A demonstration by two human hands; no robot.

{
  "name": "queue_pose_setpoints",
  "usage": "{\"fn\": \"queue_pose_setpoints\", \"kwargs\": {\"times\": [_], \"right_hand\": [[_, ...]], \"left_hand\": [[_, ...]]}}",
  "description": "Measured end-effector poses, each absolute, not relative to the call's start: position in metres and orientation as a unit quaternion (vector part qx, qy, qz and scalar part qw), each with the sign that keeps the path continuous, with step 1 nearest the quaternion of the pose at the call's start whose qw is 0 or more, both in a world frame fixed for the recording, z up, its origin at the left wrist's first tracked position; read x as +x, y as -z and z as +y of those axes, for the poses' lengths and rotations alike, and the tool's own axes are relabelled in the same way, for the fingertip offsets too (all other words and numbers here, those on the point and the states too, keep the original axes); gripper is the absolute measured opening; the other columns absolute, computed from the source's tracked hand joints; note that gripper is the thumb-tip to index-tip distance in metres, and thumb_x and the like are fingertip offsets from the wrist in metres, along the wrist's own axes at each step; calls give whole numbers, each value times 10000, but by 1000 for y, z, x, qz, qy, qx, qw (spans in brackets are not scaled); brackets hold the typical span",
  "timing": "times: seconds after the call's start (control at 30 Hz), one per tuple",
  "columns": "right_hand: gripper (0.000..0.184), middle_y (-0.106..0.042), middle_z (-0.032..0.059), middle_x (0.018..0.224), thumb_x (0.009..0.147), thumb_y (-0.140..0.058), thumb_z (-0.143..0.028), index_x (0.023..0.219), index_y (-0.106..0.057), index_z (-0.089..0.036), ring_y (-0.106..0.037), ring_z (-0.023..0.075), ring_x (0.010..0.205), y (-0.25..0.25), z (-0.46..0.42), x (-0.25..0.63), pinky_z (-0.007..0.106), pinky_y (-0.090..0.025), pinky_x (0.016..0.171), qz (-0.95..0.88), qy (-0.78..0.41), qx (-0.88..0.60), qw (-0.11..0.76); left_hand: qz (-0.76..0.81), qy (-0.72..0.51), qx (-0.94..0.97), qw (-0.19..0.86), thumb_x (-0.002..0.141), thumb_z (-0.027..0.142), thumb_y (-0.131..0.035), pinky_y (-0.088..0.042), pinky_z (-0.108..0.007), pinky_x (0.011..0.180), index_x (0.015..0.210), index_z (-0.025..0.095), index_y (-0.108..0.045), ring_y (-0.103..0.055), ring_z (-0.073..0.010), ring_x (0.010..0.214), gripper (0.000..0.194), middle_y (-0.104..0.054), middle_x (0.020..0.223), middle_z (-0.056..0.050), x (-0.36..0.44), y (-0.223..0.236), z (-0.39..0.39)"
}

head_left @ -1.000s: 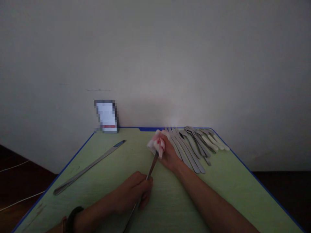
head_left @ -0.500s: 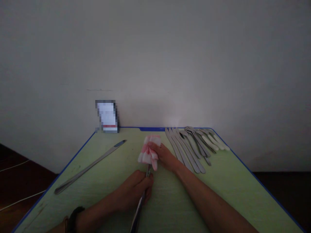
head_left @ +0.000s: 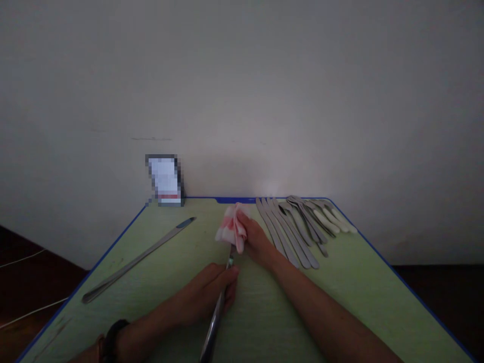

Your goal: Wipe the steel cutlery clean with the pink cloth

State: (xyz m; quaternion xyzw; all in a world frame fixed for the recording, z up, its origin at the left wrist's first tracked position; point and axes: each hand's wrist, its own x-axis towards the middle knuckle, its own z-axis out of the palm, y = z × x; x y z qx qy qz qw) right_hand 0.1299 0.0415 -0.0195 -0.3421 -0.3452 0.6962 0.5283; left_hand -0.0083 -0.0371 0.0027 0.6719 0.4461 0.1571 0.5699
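My left hand [head_left: 217, 290] is closed around the middle of a long metal table knife [head_left: 214, 325]. Its handle runs down toward the bottom of the view. A pink and white checked cloth [head_left: 229, 229] wraps the far end of the knife, so the tip is hidden. Pinching that cloth around the metal is my right hand [head_left: 255, 239], thumb on top. Another table knife [head_left: 147, 253] lies slantwise on the left side of the table, out of reach of both hands' fingers.
Several knives [head_left: 283, 222] lie side by side at the back right of the green table [head_left: 264, 312]. Beside them are spoons [head_left: 302, 212] and pieces with white handles [head_left: 336, 219]. A phone-like screen [head_left: 164, 179], blurred, leans at the back left against the wall [head_left: 242, 91].
My right hand with the cloth slid along the knife toward my left hand, then moved slightly away again. The cloth spread wider. My left hand keeps its hold, and the knife's angle changed a little.
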Motion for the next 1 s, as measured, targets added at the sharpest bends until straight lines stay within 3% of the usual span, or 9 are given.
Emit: {"fn": "queue_pose_setpoints", "kwargs": {"times": [0.17,0.37,0.63,1.0], "right_hand": [[415,-587,-12,559,674,-694,-567,614,-617,-164,-462,99,509,19,39,130,240,-363,538,-352,-696,-350,519],[380,-633,-11,638,709,-661,-575,772,-656,-200,-549,141,586,16,47,129,264,-421,573,-256,-722,-281,577],[406,-533,-41,542,667,-705,-557,581,-609,-172,-393,85,510,14,35,132,225,-300,508,-446,-667,-349,484],[465,-574,-9,581,636,-687,-628,625,-621,-168,-453,112,556,16,40,128,246,-349,577,-372,-696,-346,507]], "left_hand": [[448,-160,665,576,874,602,-248,-396,-248,552,527,199,-445,-417,-116,481,567,-449,483,26,-6,-1,-36],[438,-169,673,571,886,602,-251,-412,-256,586,533,198,-454,-434,-120,492,574,-463,491,25,-7,-3,-36],[442,-177,642,601,874,628,-284,-367,-237,493,592,187,-478,-415,-109,469,558,-473,520,26,-8,2,-36],[444,-160,672,570,889,598,-264,-394,-249,561,566,186,-486,-433,-118,497,568,-445,501,31,-7,-4,-36]]}}
